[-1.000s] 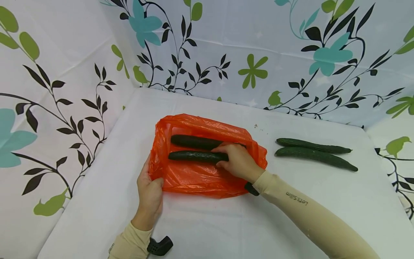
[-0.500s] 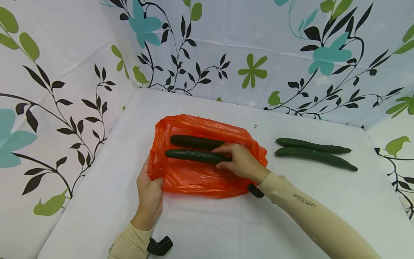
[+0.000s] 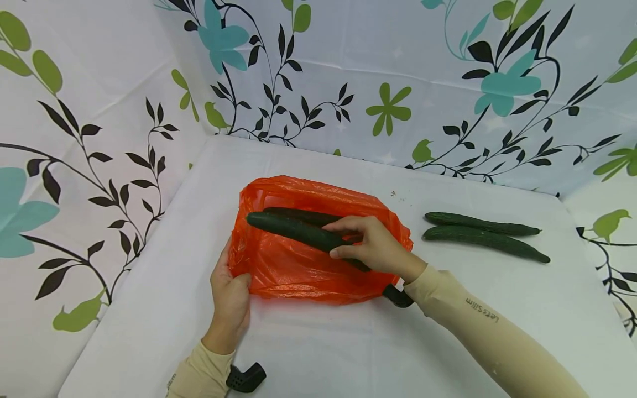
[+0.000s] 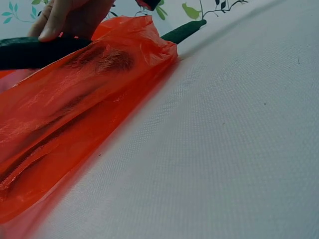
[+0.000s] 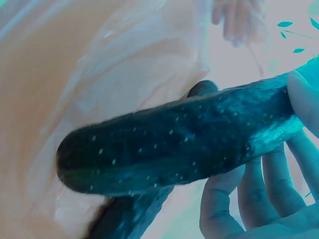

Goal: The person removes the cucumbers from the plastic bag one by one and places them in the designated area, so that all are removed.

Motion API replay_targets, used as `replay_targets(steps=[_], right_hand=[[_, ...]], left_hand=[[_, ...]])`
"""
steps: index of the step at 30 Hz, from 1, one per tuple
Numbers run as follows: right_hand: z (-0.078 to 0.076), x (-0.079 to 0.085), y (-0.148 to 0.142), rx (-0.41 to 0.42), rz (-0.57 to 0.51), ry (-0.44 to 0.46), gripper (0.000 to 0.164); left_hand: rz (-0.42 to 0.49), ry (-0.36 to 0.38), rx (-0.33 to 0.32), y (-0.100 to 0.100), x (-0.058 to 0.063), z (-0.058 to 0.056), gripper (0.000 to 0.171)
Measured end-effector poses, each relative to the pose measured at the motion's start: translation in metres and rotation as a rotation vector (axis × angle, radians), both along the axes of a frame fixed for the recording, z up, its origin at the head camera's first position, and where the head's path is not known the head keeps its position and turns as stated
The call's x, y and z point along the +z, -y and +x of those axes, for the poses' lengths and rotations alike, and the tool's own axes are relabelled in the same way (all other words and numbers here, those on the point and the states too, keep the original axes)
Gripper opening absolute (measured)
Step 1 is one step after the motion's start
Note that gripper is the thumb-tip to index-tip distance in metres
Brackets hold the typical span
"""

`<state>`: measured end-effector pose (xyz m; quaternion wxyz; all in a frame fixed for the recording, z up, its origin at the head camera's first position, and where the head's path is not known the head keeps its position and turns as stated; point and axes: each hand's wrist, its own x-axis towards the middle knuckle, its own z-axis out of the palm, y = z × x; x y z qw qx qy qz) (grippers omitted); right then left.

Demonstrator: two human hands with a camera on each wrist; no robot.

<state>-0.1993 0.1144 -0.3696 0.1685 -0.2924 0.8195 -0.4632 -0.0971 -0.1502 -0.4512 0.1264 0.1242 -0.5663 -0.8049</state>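
Observation:
Over the open red plastic bag (image 3: 298, 276), my right hand (image 3: 375, 249) pinches a dark green cucumber (image 3: 293, 226) near its right end, thumb on one side and fingers on the other. That cucumber is tilted, its left end raised. Behind it a second cucumber (image 3: 313, 215) lies inside the bag, partly covered by the held one. My left hand (image 3: 231, 298) grips the bag's left edge, thumb in front; its other fingers are mostly hidden behind the plastic. In the right wrist view the held cucumber (image 5: 174, 144) crosses above the other cucumber (image 5: 134, 214).
Two more cucumbers, a back one (image 3: 483, 224) and a front one (image 3: 487, 242), lie side by side right of the bag on the white-covered table (image 3: 318, 348). A flower-patterned curtain (image 3: 348, 72) stands behind and at the left. Black devices sit at both wrists.
My right hand has lifted the front cucumber off the bag's inside and tilted it, its left end up and to the left. My left hand has stayed on the bag.

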Motion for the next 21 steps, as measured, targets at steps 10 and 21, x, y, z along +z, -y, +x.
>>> replay_targets(steps=[10,21], right_hand=[[0.003,0.024,-0.004,-0.041,-0.190,0.272,0.045],[0.001,0.047,-0.026,-0.081,-0.404,0.453,0.046]], left_hand=[[0.000,0.017,0.004,0.001,-0.001,0.000,0.086],[0.000,-0.002,-0.002,0.000,-0.001,0.000,0.087]])
